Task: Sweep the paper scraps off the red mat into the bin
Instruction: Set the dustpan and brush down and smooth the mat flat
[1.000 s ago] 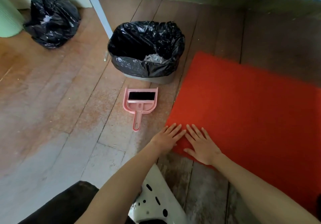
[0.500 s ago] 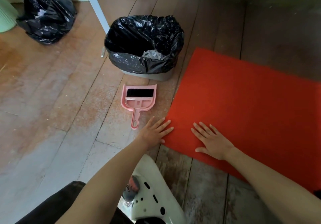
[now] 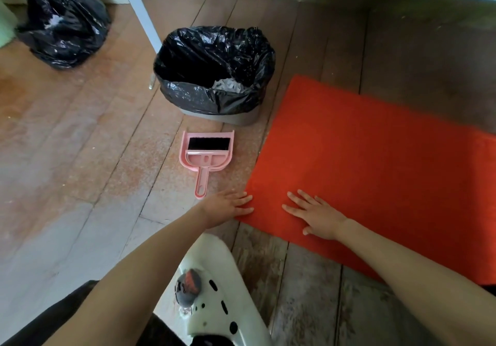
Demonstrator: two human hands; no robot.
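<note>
Red mat (image 3: 375,171): your R hand (image 3: 318,215) flat on its near-left corner, fingers straight; L hand (image 3: 228,206) flat too, fingertips touching mat's left edge. Bin (image 3: 188,96) by mat's far-left corner, scraps (image 3: 228,85) inside.

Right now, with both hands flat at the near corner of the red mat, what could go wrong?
The left hand lies just beside the handle of the pink dustpan; a careless reach could knock it and the brush nested in it away. The right hand rests flat on the red mat; tugging that corner might bunch the mat or bump the lined bin standing near its far corner.
</note>
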